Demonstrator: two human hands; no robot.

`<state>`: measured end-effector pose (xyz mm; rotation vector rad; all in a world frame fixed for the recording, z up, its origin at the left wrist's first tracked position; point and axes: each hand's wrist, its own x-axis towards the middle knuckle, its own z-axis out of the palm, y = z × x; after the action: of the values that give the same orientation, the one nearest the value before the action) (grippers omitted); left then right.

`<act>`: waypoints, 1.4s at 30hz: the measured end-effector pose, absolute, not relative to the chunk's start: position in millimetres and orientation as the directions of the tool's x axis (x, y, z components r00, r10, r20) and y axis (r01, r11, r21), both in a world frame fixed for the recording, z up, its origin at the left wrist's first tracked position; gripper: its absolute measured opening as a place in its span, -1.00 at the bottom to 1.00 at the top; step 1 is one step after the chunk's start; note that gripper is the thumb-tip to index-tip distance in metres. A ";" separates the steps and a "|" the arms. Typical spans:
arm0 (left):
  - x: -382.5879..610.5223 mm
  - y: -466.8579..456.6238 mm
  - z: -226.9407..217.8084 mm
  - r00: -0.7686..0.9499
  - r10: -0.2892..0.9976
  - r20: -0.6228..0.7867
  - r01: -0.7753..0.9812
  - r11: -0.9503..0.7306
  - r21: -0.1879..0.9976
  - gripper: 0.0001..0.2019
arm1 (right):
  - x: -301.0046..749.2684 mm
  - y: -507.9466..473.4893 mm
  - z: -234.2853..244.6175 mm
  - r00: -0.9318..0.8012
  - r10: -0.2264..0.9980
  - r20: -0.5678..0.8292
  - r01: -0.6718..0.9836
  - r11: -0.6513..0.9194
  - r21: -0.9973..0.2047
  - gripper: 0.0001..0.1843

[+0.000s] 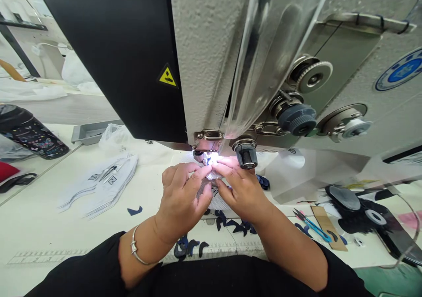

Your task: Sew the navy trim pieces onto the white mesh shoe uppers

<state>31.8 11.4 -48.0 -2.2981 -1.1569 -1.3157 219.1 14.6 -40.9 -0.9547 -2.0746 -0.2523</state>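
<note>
A light-coloured mesh fabric piece with a dark letter on it lies under the lit needle area of a sewing machine. My left hand grips its left side, fingers bent and thumb pressed close to the cloth. On the other side my right hand holds the piece, with its fingertips beside the presser foot. Part of the fabric is hidden by both hands, and glare washes out the stitching spot. Small dark blue curved cut pieces are scattered just in front of the fabric.
Stacked white pieces marked N lie at the left, near a grey tray and a black patterned bottle. Blue thread snips and a brown strip are at the right. A ruler tape runs along the front.
</note>
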 end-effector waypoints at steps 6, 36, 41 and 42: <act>28.0 14.4 -49.2 0.272 0.482 0.833 0.725 -0.672 0.152 -0.65 | 218.6 16.8 -42.3 -0.370 0.553 0.747 0.679 0.710 -0.189 -0.70; 7.7 31.7 -64.8 0.208 0.687 0.696 0.696 -0.604 0.388 -0.74 | 205.7 5.3 -53.9 -0.279 0.549 0.788 0.758 0.630 -0.170 -0.67; -0.7 36.2 -63.4 0.226 0.690 0.687 0.691 -0.611 0.386 -0.82 | 208.4 6.1 -52.1 -0.274 0.571 0.774 0.763 0.619 -0.187 -0.66; -2.9 37.2 -63.0 0.223 0.695 0.684 0.685 -0.611 0.397 -0.85 | 209.3 6.6 -51.6 -0.280 0.573 0.770 0.762 0.621 -0.184 -0.66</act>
<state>-2.9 37.2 -63.0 -2.4651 -1.3910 -1.3879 209.3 6.6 -51.6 -1.0518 -1.9794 -0.2766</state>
